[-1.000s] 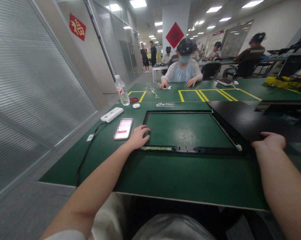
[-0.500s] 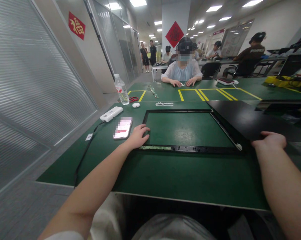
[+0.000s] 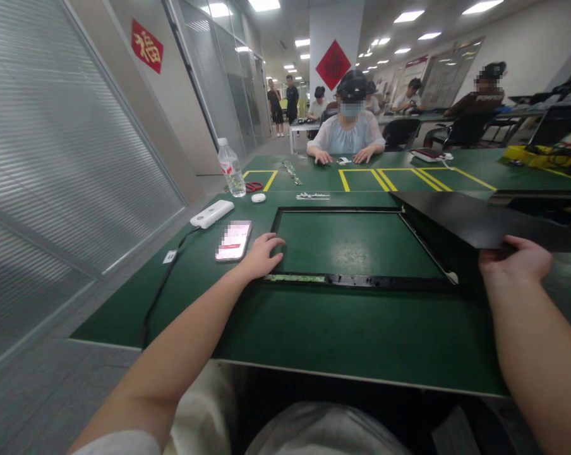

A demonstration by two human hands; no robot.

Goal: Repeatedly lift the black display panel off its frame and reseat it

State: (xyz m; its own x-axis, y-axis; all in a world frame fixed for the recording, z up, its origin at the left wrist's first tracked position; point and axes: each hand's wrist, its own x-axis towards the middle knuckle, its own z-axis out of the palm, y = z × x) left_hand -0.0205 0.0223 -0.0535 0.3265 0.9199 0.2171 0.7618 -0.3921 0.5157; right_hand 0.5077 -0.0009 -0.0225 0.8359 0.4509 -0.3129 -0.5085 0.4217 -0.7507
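Note:
A thin black rectangular frame [image 3: 375, 282], like a screen bezel, lies flat on the green table. A strip of green circuit board [image 3: 297, 278] runs along the left part of its near side. My left hand [image 3: 264, 254] rests over the frame's left side, thumb and fingers apart. To the right, my right hand [image 3: 517, 258] grips the near edge of a large flat black panel [image 3: 475, 218], thumb on top and fingers underneath. That near edge is raised off the table and the panel tilts. The fingers under it are partly hidden.
Left of the frame are a phone [image 3: 233, 241], a white power bank [image 3: 212, 214] with a black cable, an earbud case [image 3: 258, 198], red scissors [image 3: 254, 186] and a water bottle [image 3: 231, 168]. Small white parts [image 3: 312, 196] lie behind the frame. A person [image 3: 347, 129] sits opposite.
My right hand has lifted the near edge of the black panel, which now tilts more. My left hand stays on the frame. The person opposite has let go of a small white part.

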